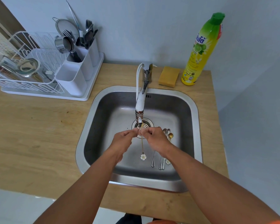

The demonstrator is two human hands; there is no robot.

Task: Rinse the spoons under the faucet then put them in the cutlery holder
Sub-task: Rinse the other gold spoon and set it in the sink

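Note:
Over the steel sink (196,126), my left hand (122,140) and my right hand (155,139) both pinch the bowl end of a thin gold spoon (142,146) right under the faucet (140,101) spout, where water runs. Its flower-tipped handle hangs toward me. Several more spoons (162,152) lie on the sink floor just right of my right hand, partly hidden by my wrist. The white cutlery holder (81,67), with forks and spoons in its far compartments, stands at the back left on the counter.
A white wire dish rack (23,70) with metal items adjoins the holder on a white tray. A yellow sponge (169,76) and a green-yellow dish soap bottle (202,50) stand behind the sink at the right. The wooden counter (39,135) stretches left of the sink.

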